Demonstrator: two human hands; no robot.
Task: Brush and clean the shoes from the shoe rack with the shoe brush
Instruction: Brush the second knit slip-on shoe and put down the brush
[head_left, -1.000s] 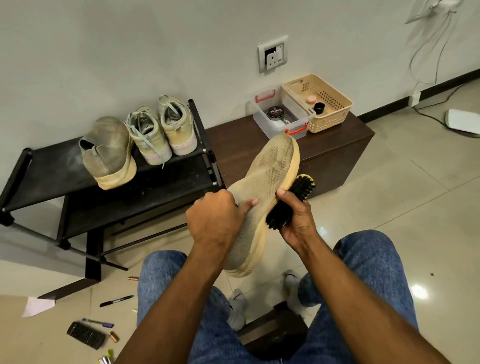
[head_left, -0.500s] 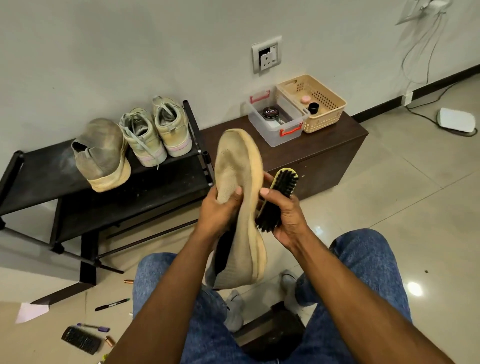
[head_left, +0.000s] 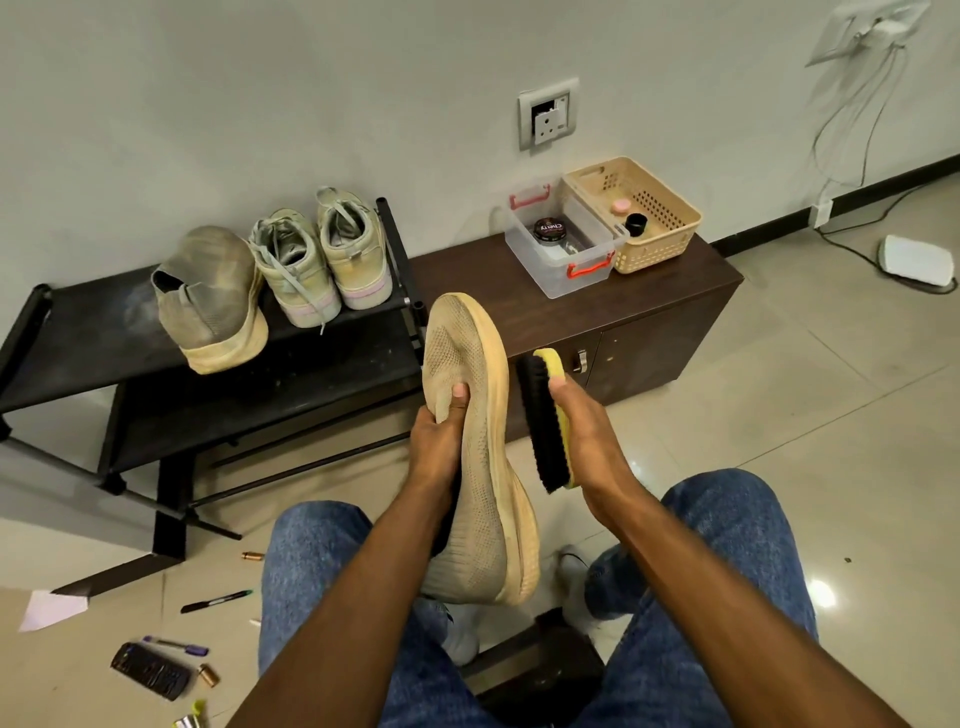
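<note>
My left hand (head_left: 441, 441) holds the shoe (head_left: 478, 447) up over my knees, toe pointing away from me, thumb pinching the knit upper and the other fingers curled behind or inside it where I can't see them. A second ago the shoe lay tilted to the right with its upper facing me; now I have turned it nearly upright, so the pale sole edge runs up the right side, facing the brush (head_left: 545, 421).

The brush has moved too. A moment back its bristles were pressed against the shoe; now my right hand (head_left: 587, 447) has drawn it off to the right, so it sits just beside the sole with a clear gap between. My fingers wrap the yellow back, thumb on the top end, and the black bristles point left at the shoe.

I read this as a break between strokes: one side is done and I am lining up the sole edge for the next pass. That edge looks yellowed and grubby, so it will want firm strokes along its length.

On the rack (head_left: 67, 332) wait the matching shoe (head_left: 208, 301) and a pair of sneakers (head_left: 322, 260), all dusty, so most of the job is ahead of me. The polish tin (head_left: 549, 229) sits in its clear box on the cabinet (head_left: 670, 306), untouched.
</note>
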